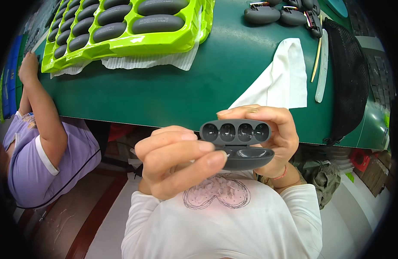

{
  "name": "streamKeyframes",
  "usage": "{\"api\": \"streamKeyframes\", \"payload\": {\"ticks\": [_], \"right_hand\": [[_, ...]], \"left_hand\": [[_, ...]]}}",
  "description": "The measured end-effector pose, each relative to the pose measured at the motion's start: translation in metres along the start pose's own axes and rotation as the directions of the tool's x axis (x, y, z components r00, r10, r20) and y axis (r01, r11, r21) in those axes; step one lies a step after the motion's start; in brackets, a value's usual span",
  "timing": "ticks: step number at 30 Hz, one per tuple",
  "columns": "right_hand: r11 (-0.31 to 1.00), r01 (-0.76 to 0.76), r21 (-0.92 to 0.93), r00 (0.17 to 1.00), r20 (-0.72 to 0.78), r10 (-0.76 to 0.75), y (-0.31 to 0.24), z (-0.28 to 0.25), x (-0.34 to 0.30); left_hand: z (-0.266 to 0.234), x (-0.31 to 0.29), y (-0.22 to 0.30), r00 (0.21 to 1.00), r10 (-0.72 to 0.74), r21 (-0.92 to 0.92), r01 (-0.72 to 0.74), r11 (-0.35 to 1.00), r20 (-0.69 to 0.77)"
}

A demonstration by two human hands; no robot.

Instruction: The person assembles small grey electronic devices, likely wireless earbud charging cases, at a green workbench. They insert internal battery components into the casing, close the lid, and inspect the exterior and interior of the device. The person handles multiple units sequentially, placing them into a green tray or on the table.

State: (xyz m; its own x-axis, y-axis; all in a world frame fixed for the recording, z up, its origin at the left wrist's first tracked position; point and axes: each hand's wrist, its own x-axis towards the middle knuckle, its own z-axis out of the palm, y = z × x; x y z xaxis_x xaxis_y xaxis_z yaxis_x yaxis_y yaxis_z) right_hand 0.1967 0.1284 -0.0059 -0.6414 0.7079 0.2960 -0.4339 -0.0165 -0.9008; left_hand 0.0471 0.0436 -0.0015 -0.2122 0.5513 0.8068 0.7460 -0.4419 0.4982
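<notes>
A dark grey earbud case [235, 132] is held up, hinged open, in front of my chest. Four glossy hollows line its upper half, and a shiny recess shows in the lower half. My right hand [278, 136] grips it from the right end, fingers along the top edge and behind. At the left end, the bent fingers of my left hand [173, 157] close in on the case, their tips over its lower left part. A small pale bit shows between those fingers, too hidden to name.
A bright green tray [121, 51] of closed dark cases lies far left on the green table [164, 95]. Farther right are a white cloth [289, 69], a wooden stick [316, 58], a translucent strip [322, 69], a black mesh pouch [346, 73] and several opened dark pieces [261, 15]. Another person [48, 151] sits left.
</notes>
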Motion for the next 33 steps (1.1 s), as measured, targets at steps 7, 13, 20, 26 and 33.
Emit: {"api": "streamKeyframes", "payload": {"ticks": [7,13,20,26,33], "right_hand": [[0.929,-0.171,0.329,0.985,0.034,0.169,0.002,0.006,-0.003],[0.939,-0.116,0.324,0.993,0.060,0.102,0.007,0.007,-0.002],[0.943,-0.114,0.314,0.993,0.063,0.099,0.007,0.006,-0.003],[0.946,-0.124,0.301,0.992,0.062,0.111,0.005,0.006,-0.004],[0.980,-0.060,0.188,0.996,0.076,0.047,0.001,0.002,-0.001]], "left_hand": [[0.016,0.005,0.011,0.981,-0.008,-0.067,-0.005,0.998,-0.193],[0.003,0.005,0.012,0.995,0.011,-0.017,-0.013,1.000,-0.104],[-0.010,0.001,0.008,0.990,0.115,0.098,-0.123,0.988,0.085],[-0.001,-0.001,0.009,0.995,0.070,0.073,-0.066,0.995,-0.064],[0.015,-0.002,0.007,0.955,0.067,0.167,-0.019,0.986,-0.288]]}}
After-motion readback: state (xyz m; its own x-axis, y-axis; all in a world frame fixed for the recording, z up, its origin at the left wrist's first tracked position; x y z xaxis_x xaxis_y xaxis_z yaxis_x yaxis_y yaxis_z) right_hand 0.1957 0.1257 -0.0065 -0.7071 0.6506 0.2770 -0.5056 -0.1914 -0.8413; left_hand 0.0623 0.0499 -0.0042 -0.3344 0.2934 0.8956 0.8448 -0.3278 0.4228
